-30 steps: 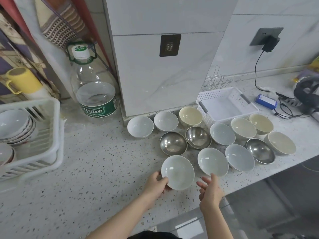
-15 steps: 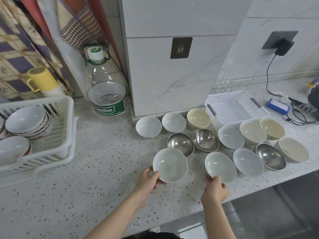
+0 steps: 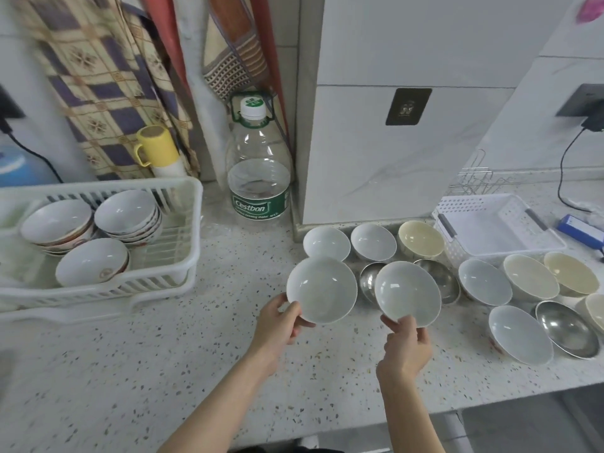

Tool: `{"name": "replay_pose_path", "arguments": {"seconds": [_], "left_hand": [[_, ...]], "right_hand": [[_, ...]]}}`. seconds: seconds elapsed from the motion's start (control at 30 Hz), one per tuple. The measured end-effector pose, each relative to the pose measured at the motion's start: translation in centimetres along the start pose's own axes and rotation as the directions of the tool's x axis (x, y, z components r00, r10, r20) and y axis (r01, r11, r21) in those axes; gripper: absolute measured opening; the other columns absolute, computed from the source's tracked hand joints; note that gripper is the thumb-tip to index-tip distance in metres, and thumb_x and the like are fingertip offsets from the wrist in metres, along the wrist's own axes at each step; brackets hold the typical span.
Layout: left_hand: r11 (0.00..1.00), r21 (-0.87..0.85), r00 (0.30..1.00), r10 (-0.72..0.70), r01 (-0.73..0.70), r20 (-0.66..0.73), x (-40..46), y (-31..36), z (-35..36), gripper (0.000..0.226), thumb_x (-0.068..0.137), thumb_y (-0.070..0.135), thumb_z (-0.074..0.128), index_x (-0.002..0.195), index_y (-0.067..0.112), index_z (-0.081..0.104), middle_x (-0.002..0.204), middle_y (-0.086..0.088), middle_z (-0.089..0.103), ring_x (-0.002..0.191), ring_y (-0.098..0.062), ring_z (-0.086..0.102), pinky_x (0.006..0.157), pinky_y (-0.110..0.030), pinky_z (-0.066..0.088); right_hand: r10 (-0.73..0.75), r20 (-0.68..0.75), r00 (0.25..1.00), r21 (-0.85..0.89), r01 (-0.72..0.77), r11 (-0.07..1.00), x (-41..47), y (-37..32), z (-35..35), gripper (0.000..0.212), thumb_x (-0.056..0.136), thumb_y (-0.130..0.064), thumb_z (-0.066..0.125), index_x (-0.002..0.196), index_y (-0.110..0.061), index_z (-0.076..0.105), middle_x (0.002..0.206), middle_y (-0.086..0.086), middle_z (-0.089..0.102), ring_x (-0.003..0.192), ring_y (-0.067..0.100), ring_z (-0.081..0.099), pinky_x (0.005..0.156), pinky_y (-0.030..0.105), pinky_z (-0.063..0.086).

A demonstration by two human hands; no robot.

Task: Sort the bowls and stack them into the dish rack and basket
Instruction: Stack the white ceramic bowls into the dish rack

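Two white bowls lifted at once above a crowded worktop

The white dish rack at far left is seen already loaded with three stacks of patterned bowls, while the white basket at right is seen empty; between them, white, cream and steel bowls are crowded near the wall. One white bowl is pinched at its near rim by the left hand, a second white bowl likewise by the right hand, each grip closed on only the rim. A slip is judged the main risk, since each bowl is carried by a thumb-and-finger pinch and tilted. A knock is also judged possible, the second bowl being held low over the steel bowls just behind it.
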State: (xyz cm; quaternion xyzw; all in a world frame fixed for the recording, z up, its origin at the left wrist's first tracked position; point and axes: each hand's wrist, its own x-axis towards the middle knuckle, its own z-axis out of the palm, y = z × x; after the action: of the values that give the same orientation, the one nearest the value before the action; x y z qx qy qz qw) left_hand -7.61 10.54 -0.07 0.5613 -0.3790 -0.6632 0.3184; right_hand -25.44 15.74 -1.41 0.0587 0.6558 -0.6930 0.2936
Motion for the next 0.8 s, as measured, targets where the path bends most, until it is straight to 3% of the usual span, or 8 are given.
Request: {"name": "replay_pose_path", "arguments": {"seconds": [0.2, 0.3, 0.5, 0.57, 0.67, 0.8], "left_hand": [[0.983, -0.133, 0.980, 0.107, -0.130, -0.167, -0.4, 3.3, -7.3, 0.030, 0.086, 0.004, 0.049, 0.112, 0.017, 0.060, 0.070, -0.016, 0.074, 0.040, -0.007, 0.039, 0.037, -0.017, 0.030], [0.966, -0.171, 0.956, 0.147, -0.194, -0.254, -0.9, 5.0, -11.7, 0.028, 0.085, 0.004, 0.048, 0.107, 0.013, 0.061, 0.072, -0.018, 0.075, 0.039, -0.007, 0.036, 0.036, -0.017, 0.027], [0.942, -0.166, 0.890, 0.205, -0.293, -0.408, -2.2, 7.7, -21.6, 0.023, 0.085, 0.006, 0.046, 0.103, 0.013, 0.060, 0.076, -0.017, 0.076, 0.043, -0.011, 0.028, 0.038, -0.020, 0.022], [0.938, -0.147, 0.859, 0.215, -0.315, -0.465, -2.5, 8.2, -24.9, 0.024, 0.085, 0.007, 0.047, 0.103, 0.015, 0.060, 0.075, -0.015, 0.076, 0.042, -0.011, 0.030, 0.038, -0.019, 0.022], [0.926, -0.145, 0.811, 0.220, -0.348, -0.542, -3.1, 8.7, -29.3, 0.026, 0.083, 0.007, 0.048, 0.105, 0.015, 0.060, 0.077, -0.018, 0.076, 0.040, -0.010, 0.031, 0.036, -0.019, 0.022], [0.898, -0.179, 0.774, 0.229, -0.402, -0.591, -4.0, 8.8, -34.3, 0.021, 0.085, 0.006, 0.053, 0.103, 0.013, 0.060, 0.073, -0.015, 0.076, 0.043, -0.008, 0.037, 0.035, -0.015, 0.029]], "right_hand": [[-0.037, 0.186, 0.982, -0.108, 0.058, 0.992, -4.8, 1.3, 4.2, 0.022, 0.081, -0.008, 0.051, 0.100, -0.004, 0.060, 0.076, 0.019, 0.070, 0.049, 0.013, 0.026, 0.044, 0.025, 0.024], [-0.069, 0.278, 0.958, -0.155, 0.116, 0.981, -7.8, 2.2, 6.7, 0.012, 0.081, -0.009, 0.051, 0.086, -0.011, 0.062, 0.071, 0.019, 0.069, 0.047, 0.013, 0.025, 0.044, 0.025, 0.024], [-0.112, 0.508, 0.854, -0.201, 0.243, 0.949, -13.8, 4.0, 12.5, 0.025, 0.070, -0.023, 0.050, 0.084, -0.007, 0.063, 0.067, 0.013, 0.063, 0.051, 0.008, 0.045, 0.051, 0.027, 0.031], [-0.122, 0.587, 0.800, -0.203, 0.292, 0.935, -15.8, 4.6, 14.4, 0.032, 0.068, -0.027, 0.051, 0.090, -0.007, 0.063, 0.078, 0.014, 0.062, 0.047, 0.003, 0.046, 0.053, 0.025, 0.034], [-0.122, 0.675, 0.727, -0.241, 0.373, 0.896, -18.7, 5.8, 16.9, 0.045, 0.068, -0.031, 0.052, 0.111, -0.020, 0.054, 0.083, -0.001, 0.067, 0.059, 0.008, 0.062, 0.058, 0.025, 0.040], [-0.084, 0.762, 0.642, -0.265, 0.428, 0.864, -22.0, 7.5, 19.9, 0.042, 0.077, -0.025, 0.051, 0.118, -0.028, 0.044, 0.074, -0.006, 0.071, 0.068, 0.008, 0.070, 0.062, 0.028, 0.042]]}}
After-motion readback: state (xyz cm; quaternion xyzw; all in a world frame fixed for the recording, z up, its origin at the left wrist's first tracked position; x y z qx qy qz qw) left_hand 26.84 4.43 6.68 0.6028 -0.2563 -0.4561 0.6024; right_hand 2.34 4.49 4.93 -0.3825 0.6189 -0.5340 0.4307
